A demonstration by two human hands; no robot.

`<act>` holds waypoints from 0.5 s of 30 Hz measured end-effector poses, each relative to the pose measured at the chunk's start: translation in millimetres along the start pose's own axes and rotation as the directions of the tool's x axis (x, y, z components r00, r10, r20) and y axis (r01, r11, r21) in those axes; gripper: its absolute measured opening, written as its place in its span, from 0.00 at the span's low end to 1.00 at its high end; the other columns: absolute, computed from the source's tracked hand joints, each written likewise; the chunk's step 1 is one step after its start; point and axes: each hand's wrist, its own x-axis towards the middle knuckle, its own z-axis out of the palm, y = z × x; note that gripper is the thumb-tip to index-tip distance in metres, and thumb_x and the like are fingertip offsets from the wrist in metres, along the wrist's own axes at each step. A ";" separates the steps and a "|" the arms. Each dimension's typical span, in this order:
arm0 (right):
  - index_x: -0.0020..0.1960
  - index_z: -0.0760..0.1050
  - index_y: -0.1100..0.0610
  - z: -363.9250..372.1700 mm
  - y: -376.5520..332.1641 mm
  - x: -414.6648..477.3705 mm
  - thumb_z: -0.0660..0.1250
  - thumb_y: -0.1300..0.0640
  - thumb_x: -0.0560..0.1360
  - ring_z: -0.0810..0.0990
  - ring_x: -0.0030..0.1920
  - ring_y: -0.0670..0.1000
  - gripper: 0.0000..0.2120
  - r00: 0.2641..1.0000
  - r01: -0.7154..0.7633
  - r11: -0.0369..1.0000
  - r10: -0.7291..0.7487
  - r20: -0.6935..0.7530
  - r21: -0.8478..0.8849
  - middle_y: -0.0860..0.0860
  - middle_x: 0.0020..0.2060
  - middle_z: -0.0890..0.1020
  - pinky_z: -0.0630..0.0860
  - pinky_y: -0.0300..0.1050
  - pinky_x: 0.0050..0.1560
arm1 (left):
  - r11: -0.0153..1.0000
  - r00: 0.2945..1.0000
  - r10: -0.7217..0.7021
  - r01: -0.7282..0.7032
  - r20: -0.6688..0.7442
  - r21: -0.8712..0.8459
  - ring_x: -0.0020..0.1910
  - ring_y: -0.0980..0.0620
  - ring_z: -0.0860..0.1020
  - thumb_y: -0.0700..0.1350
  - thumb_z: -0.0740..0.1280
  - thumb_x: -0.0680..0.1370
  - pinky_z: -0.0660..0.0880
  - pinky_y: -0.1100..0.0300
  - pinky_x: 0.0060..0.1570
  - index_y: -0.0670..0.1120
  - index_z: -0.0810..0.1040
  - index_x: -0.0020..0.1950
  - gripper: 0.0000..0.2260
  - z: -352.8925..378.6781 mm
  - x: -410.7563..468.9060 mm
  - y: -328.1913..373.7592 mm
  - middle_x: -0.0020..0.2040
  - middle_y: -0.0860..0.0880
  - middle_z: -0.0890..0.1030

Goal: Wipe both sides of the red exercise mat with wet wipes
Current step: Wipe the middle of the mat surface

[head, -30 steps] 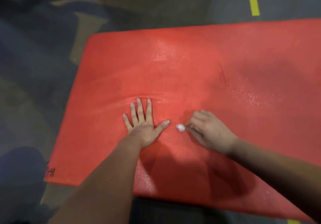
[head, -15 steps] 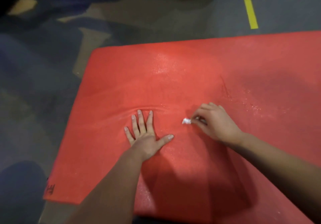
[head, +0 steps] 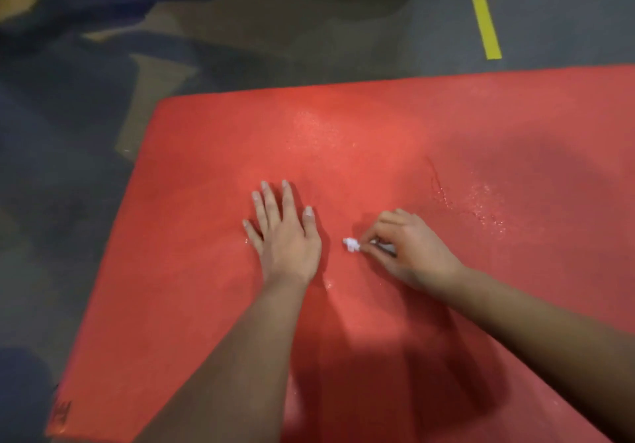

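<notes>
The red exercise mat [head: 412, 140] lies flat on the floor and fills most of the view. Wet streaks and droplets shine on it right of centre. My left hand [head: 285, 233] rests flat on the mat near its middle, fingers straight and thumb drawn in beside them. Just to its right, my right hand [head: 409, 250] has its fingers curled around a small crumpled white wet wipe [head: 351, 245]. Only a tip of the wipe sticks out to the left of the fingers, down on the mat surface.
Grey floor [head: 103, 98] with worn brown patches surrounds the mat at the left and back. Yellow tape lines [head: 484, 13] cross the floor at the back right. A small dark mark [head: 63, 411] sits at the mat's near left corner.
The view has shifted so the mat sits lower in frame. My left hand's thumb has closed in beside the fingers. My right hand keeps the wipe on the mat beside the left hand.
</notes>
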 end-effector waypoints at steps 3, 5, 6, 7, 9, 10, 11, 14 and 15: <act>0.45 0.81 0.48 -7.8 9.1 15.1 0.65 0.44 0.76 0.76 0.41 0.52 0.10 1.000 -0.008 0.996 0.006 -0.028 -0.089 0.45 0.40 0.79 0.74 0.52 0.40 | 0.994 0.995 0.012 0.000 -0.103 0.112 0.83 0.50 0.41 0.57 0.47 0.85 0.38 0.40 0.79 0.53 0.49 0.85 0.28 23.8 -7.4 -2.5 0.85 0.48 0.46; 0.45 0.81 0.48 -13.5 22.4 36.1 0.65 0.46 0.76 0.76 0.42 0.55 0.09 0.985 -0.109 0.989 0.094 -0.145 -0.102 0.46 0.40 0.78 0.75 0.56 0.43 | 0.991 0.984 0.022 0.002 -0.177 0.135 0.83 0.50 0.46 0.58 0.47 0.83 0.41 0.40 0.80 0.52 0.53 0.84 0.29 27.7 -8.0 -4.3 0.84 0.47 0.51; 0.45 0.81 0.49 -15.1 28.1 43.4 0.65 0.48 0.76 0.76 0.42 0.56 0.07 0.974 -0.145 0.986 0.127 -0.187 -0.087 0.47 0.40 0.78 0.75 0.57 0.44 | 0.990 0.980 0.019 0.010 -0.200 0.143 0.83 0.50 0.47 0.58 0.47 0.82 0.42 0.41 0.80 0.52 0.54 0.84 0.30 29.5 -7.1 -3.9 0.84 0.47 0.53; 0.45 0.81 0.49 -14.9 31.5 45.5 0.66 0.49 0.76 0.76 0.42 0.56 0.06 0.969 -0.156 0.985 0.139 -0.204 -0.071 0.48 0.40 0.78 0.75 0.57 0.44 | 0.988 0.978 0.017 0.016 -0.208 0.156 0.83 0.50 0.48 0.58 0.48 0.82 0.43 0.41 0.80 0.52 0.55 0.84 0.30 31.0 -6.6 -3.3 0.84 0.47 0.53; 0.46 0.81 0.50 -12.4 31.1 39.5 0.68 0.52 0.76 0.75 0.42 0.56 0.04 0.986 -0.092 0.995 0.084 -0.147 -0.049 0.48 0.41 0.78 0.75 0.56 0.43 | 0.984 0.976 0.010 0.030 -0.218 0.178 0.83 0.49 0.48 0.58 0.49 0.82 0.44 0.40 0.80 0.52 0.55 0.84 0.30 33.5 -5.9 -3.2 0.84 0.48 0.54; 0.46 0.81 0.50 -12.9 28.2 33.6 0.68 0.52 0.77 0.75 0.42 0.54 0.04 0.996 -0.037 0.998 0.033 -0.087 -0.043 0.48 0.41 0.78 0.74 0.54 0.42 | 0.982 0.975 0.009 0.034 -0.222 0.187 0.83 0.49 0.49 0.58 0.49 0.82 0.45 0.39 0.80 0.52 0.55 0.84 0.30 34.2 -5.3 -3.5 0.84 0.48 0.54; 0.46 0.81 0.49 -15.7 26.9 29.7 0.67 0.50 0.77 0.75 0.41 0.53 0.05 0.999 0.017 0.998 -0.019 -0.033 -0.053 0.47 0.41 0.78 0.73 0.53 0.41 | 0.980 0.975 0.008 0.037 -0.224 0.195 0.83 0.49 0.49 0.58 0.49 0.82 0.46 0.39 0.80 0.52 0.56 0.84 0.30 34.8 -4.6 -3.2 0.84 0.47 0.54; 0.46 0.81 0.48 -26.1 44.3 57.2 0.64 0.46 0.78 0.75 0.42 0.53 0.09 0.999 0.039 0.990 -0.043 -0.028 -0.133 0.47 0.40 0.78 0.71 0.51 0.40 | 0.976 0.974 0.004 0.046 -0.226 0.214 0.83 0.49 0.49 0.57 0.50 0.82 0.47 0.39 0.79 0.51 0.56 0.84 0.30 35.5 -1.7 -2.4 0.84 0.47 0.54; 0.46 0.81 0.49 -28.5 53.1 75.5 0.64 0.46 0.78 0.76 0.43 0.55 0.10 0.996 -0.015 0.990 0.003 -0.088 -0.138 0.48 0.40 0.78 0.72 0.52 0.41 | 0.975 0.976 0.000 0.049 -0.218 0.216 0.83 0.49 0.49 0.57 0.50 0.82 0.47 0.39 0.80 0.51 0.56 0.84 0.30 35.0 -0.9 -1.7 0.84 0.47 0.54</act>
